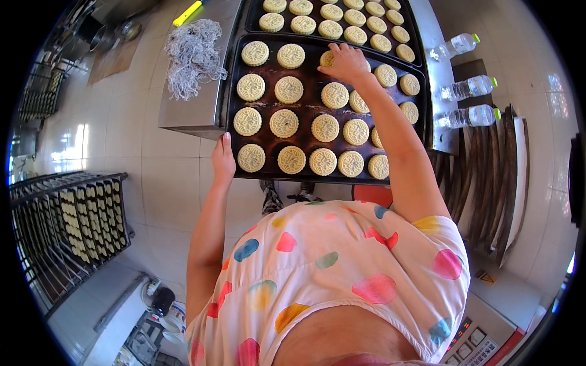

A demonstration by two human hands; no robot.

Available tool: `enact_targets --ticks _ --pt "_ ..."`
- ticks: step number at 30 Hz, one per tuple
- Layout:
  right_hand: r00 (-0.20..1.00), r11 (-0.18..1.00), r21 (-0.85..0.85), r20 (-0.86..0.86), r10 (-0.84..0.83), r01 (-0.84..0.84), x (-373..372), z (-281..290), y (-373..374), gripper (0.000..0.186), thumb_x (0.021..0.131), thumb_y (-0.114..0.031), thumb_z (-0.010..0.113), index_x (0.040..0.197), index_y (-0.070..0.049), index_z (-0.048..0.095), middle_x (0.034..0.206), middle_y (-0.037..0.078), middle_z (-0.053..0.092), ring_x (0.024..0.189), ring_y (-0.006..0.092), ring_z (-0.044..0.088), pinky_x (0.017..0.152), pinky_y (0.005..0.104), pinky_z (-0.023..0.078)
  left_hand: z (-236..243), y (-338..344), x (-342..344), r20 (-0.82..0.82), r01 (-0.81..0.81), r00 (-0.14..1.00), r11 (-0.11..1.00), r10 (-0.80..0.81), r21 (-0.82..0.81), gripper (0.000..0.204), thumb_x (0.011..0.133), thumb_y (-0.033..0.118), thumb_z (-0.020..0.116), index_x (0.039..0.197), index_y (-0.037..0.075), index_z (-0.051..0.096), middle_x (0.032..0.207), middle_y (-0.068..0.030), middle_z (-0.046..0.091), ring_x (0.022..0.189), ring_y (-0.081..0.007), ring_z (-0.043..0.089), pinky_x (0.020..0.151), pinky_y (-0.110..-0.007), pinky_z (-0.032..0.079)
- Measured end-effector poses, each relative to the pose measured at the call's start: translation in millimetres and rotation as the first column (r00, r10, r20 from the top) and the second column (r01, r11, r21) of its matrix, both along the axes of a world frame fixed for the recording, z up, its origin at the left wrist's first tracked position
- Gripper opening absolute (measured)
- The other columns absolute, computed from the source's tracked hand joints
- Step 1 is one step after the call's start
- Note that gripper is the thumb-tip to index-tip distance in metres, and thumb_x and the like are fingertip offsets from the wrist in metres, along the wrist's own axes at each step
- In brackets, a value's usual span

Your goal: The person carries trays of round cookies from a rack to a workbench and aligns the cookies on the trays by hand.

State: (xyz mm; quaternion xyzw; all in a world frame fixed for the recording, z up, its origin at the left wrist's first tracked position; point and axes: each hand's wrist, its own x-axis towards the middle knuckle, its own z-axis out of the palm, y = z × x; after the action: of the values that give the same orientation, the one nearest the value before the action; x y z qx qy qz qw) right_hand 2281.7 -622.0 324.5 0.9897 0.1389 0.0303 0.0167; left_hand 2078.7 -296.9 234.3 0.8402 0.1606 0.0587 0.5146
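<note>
— Spotted white cloth is nearest us: the person's shirt. What goes on beyond it?

— The left hand is at the near left corner of the black tray, one fingertip against the rim. Whether its other fingers are clamped underneath, I can't tell.

— And on the other side?

— The right hand reaches over to the far row, touching a pale round cake, third from the left. Fingers and thumb stand a little apart about its right side; I can't tell whether they grip it or only nudge it.

— Where does the tray sit?

— On the steel desk, its near edge jutting out past the desk's front. A second tray of similar cakes lies just beyond. Tangled grey strands lie to the left, and three clear bottles line the right side.

— So which step is this?

— I'd judge it to be setting the cakes in their places. Rows look mostly formed, though the gap between the second and third columns seems wide.

— What does the next move call for?

— A light touch, I'd say: ease that cake into line without marking its patterned top or bumping a neighbour, the left hand steadying the overhanging corner. The right forearm hides some cakes, so I can't judge the spacing there.
</note>
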Motion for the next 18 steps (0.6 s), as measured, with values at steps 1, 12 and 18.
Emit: enact_targets --ticks 1,12,18 --pt "1.0 1.0 -0.028 -0.019 -0.002 0.002 1.5 -0.4 2.1 0.069 0.07 -0.056 0.062 0.12 -0.009 0.049 0.106 0.015 0.056 0.102 0.0288 0.053 0.086 0.0405 0.041 -0.4 0.2 -1.1 -0.005 -0.003 1.0 1.0 0.003 -0.005 0.044 0.095 0.036 0.037 0.105 -0.002 0.055 0.098 -0.0214 0.06 0.093 -0.0318 0.057 0.084 -0.036 0.042" --pt "0.999 0.99 -0.133 -0.028 -0.042 0.038 -6.2 1.0 16.4 0.051 0.071 -0.043 0.065 0.109 -0.01 0.054 0.104 0.014 0.056 0.096 0.0292 0.056 0.083 0.0421 0.04 7.5 -1.3 -3.2 -0.014 -0.009 1.0 0.999 0.01 0.033 0.042 0.095 0.035 0.038 0.103 -0.002 0.055 0.094 -0.0222 0.06 0.089 -0.0349 0.057 0.079 -0.038 0.043" --pt "0.991 0.996 -0.045 0.103 0.083 -0.079 -13.5 2.3 16.5 0.052 0.071 -0.04 0.067 0.112 -0.01 0.052 0.104 0.012 0.055 0.099 0.0266 0.054 0.085 0.0402 0.039 6.6 -0.3 -2.4 -0.014 0.0 1.0 0.999 0.001 0.051 0.043 0.095 0.037 0.036 0.104 -0.001 0.055 0.094 -0.0225 0.06 0.09 -0.0366 0.057 0.08 -0.039 0.043"
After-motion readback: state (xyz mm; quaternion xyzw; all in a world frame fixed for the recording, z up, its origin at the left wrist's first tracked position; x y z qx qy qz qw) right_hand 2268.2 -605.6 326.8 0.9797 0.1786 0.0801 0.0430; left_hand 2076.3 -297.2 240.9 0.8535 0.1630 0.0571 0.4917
